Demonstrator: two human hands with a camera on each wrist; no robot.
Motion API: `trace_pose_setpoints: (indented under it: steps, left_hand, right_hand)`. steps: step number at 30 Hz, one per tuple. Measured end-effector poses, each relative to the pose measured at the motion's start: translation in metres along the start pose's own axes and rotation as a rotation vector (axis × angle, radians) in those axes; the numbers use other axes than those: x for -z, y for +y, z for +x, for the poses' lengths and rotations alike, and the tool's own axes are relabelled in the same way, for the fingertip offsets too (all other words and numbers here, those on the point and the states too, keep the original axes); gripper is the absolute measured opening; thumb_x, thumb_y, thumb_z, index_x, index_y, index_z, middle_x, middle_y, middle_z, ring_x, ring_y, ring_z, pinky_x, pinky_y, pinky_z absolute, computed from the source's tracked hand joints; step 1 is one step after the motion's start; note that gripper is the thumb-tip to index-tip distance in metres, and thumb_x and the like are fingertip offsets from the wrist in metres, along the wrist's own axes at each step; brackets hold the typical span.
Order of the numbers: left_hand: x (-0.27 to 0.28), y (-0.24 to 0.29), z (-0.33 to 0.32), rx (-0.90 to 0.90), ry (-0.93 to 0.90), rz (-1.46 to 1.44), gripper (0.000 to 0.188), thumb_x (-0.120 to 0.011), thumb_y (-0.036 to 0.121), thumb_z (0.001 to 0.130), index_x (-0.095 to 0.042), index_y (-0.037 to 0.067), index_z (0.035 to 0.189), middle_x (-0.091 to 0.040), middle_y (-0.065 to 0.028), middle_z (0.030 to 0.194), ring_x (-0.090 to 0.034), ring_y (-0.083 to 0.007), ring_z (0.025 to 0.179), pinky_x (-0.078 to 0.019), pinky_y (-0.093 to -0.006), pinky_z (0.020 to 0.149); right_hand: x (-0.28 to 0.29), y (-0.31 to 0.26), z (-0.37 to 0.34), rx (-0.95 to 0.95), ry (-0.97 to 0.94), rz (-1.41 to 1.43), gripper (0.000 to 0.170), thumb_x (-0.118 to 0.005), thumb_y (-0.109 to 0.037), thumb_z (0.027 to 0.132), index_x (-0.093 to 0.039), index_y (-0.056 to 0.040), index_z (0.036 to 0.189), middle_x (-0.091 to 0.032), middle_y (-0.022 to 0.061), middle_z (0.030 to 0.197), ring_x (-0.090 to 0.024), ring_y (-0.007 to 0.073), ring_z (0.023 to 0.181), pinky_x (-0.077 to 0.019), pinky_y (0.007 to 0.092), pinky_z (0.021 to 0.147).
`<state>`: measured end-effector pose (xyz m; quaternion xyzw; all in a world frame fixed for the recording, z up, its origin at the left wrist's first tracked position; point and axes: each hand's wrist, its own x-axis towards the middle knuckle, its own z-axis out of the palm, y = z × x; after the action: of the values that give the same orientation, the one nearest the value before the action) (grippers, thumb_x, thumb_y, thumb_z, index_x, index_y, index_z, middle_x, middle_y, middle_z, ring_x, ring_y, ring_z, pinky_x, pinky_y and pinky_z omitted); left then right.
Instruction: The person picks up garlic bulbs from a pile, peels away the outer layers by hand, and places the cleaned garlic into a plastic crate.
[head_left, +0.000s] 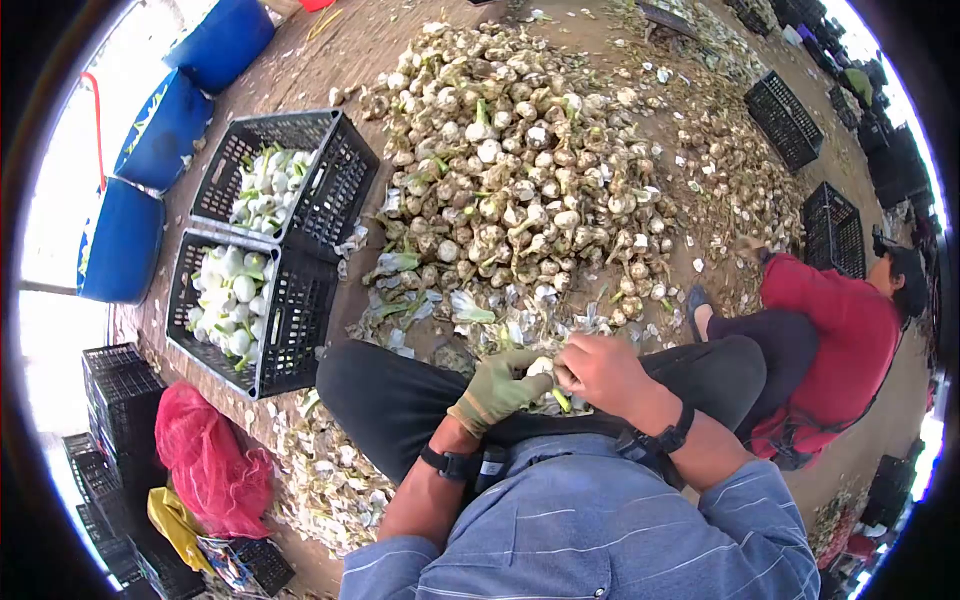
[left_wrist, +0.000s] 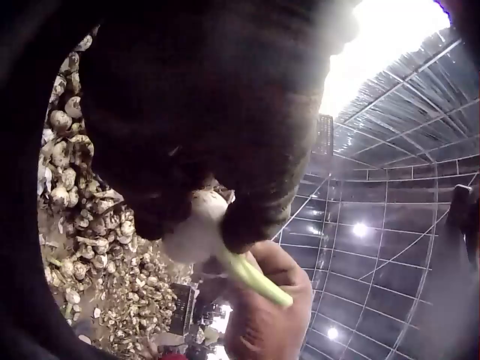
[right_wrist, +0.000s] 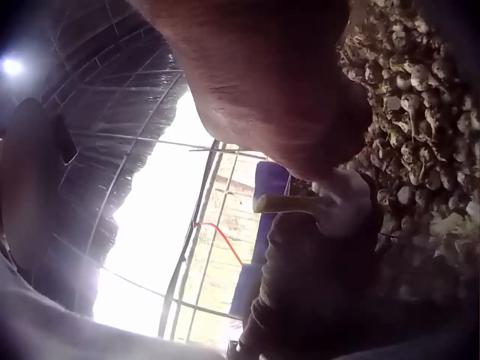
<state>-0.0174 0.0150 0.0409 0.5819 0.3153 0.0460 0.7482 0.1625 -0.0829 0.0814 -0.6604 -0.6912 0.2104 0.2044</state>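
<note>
My gloved left hand (head_left: 497, 390) grips a white garlic bulb (left_wrist: 196, 232) over my lap. A short cut green stem (left_wrist: 259, 281) sticks out of the bulb. The bare right hand (head_left: 606, 372) meets it from the other side, its fingers curled and pinching at the bulb's skin. In the right wrist view the stem (right_wrist: 289, 204) points away from the pile, with the bulb between both hands. Ahead of my knees lies a large heap of unpeeled, soil-stained garlic (head_left: 520, 170).
Two black crates (head_left: 290, 310) of peeled white bulbs (head_left: 232, 300) stand at my left. Behind them are blue barrels (head_left: 122, 240). A pink mesh sack (head_left: 210, 465) lies at the lower left. Another person (head_left: 830, 330) in red sits at my right, near black crates (head_left: 833, 232). Loose skins litter the floor.
</note>
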Motion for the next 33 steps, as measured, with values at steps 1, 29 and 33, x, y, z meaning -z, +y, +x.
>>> trace_pose_setpoints:
  steps: [1,29,33]
  left_hand:
    - [0.002,0.000,-0.002,-0.009,-0.010,0.031,0.029,-0.068,0.020,0.085,-0.071,0.000,0.107,-0.069,-0.0025,0.090,-0.061,-0.0074,0.080,-0.0501,-0.0246,0.070]
    - [0.012,-0.004,-0.021,0.060,0.171,-0.246,0.037,-0.069,0.020,0.086,-0.065,-0.004,0.114,-0.069,-0.0034,0.089,-0.063,-0.0079,0.076,-0.0523,-0.0229,0.065]
    - [0.008,-0.015,-0.018,-0.050,0.149,-0.236,0.039,-0.069,0.018,0.085,-0.063,-0.003,0.117,-0.068,-0.0039,0.097,-0.062,-0.0083,0.083,-0.0521,-0.0236,0.071]
  right_hand:
    - [-0.003,-0.002,0.002,-0.003,-0.001,-0.015,0.010,-0.069,-0.013,0.081,-0.062,-0.0062,0.082,-0.061,0.0087,0.079,-0.062,0.0316,0.071,-0.0496,0.0412,0.060]
    - [-0.016,-0.015,0.007,0.027,-0.008,-0.007,0.013,-0.066,-0.014,0.083,-0.059,-0.0069,0.091,-0.061,0.0120,0.078,-0.062,0.0328,0.071,-0.0498,0.0426,0.060]
    - [-0.020,-0.014,0.014,0.034,0.058,-0.026,0.013,-0.067,-0.013,0.079,-0.057,-0.0072,0.084,-0.059,0.0113,0.074,-0.061,0.0329,0.068,-0.0494,0.0429,0.059]
